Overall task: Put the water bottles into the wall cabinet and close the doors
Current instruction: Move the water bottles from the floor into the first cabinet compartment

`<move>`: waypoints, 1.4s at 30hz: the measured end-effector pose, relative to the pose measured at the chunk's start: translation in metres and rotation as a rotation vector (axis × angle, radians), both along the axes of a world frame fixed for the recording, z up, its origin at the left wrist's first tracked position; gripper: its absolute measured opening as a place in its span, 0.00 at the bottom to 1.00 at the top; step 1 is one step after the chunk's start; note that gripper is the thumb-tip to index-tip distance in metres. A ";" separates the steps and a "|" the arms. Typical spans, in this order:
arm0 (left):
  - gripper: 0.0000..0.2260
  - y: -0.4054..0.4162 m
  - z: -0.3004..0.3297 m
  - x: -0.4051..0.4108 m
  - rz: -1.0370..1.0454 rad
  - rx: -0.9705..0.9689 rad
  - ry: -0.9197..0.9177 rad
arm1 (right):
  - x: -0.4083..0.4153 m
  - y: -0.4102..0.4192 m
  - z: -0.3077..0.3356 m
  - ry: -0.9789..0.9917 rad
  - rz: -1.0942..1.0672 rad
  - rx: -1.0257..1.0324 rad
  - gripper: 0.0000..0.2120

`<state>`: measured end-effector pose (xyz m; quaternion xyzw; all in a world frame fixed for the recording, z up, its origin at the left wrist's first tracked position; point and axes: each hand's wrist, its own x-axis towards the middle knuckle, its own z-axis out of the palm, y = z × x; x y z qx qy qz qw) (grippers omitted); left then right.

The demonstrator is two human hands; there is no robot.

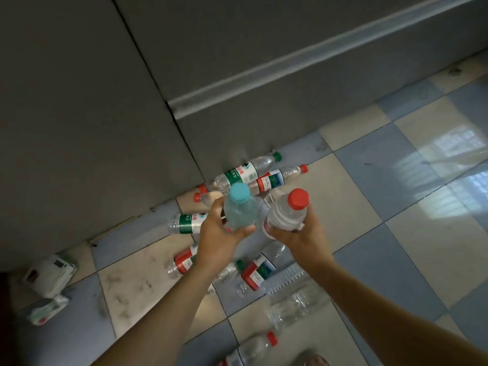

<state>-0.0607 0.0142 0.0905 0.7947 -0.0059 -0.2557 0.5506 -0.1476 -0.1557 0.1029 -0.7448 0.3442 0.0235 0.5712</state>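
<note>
Nearest you, both forearms reach fwd over the floor (427,233), a checkerboard of blue-grey & cream tiles, scuffed w/ dark marks on the cream ones left of centre. Your left hand (220,233) is wrapped round a blue-capped bottle (241,210), held upright, cap toward you. Your right hand (298,233) grips a red-capped bottle (289,212), also upright, just beside the first; the two nearly touch.

Under & around your hands, more bottles lie on their sides on the tiles: a green-capped bottle (245,173) & a red-label bottle (277,178) side by side close to the grey cabinet front (92,114), a green-label bottle (184,223) to the left, others w/ red labels below your wrists, some clear crushed ones to the right. One more red-capped one sits at the bottom edge.

Cabinet doors look closed; a pale metal strip (290,62) runs diagonally across the right panel. Window light reflects off the tiles at far right. Two crumpled packs (50,276) lie at lower left by the cabinet's base.
</note>
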 end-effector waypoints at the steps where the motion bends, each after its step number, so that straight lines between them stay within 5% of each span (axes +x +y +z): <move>1: 0.34 0.005 0.028 0.001 0.009 -0.002 -0.004 | 0.003 0.003 0.028 -0.010 0.012 0.005 0.34; 22: 0.29 0.107 0.620 0.030 0.117 -0.234 -0.271 | 0.056 0.049 0.625 -0.427 0.286 0.076 0.28; 35: 0.18 0.160 0.923 0.073 0.269 -0.356 -0.804 | 0.141 0.111 0.909 -0.804 0.504 0.028 0.30; 42: 0.14 0.226 1.105 0.120 0.231 -0.397 -1.147 | 0.195 0.180 1.089 -1.098 0.569 0.036 0.22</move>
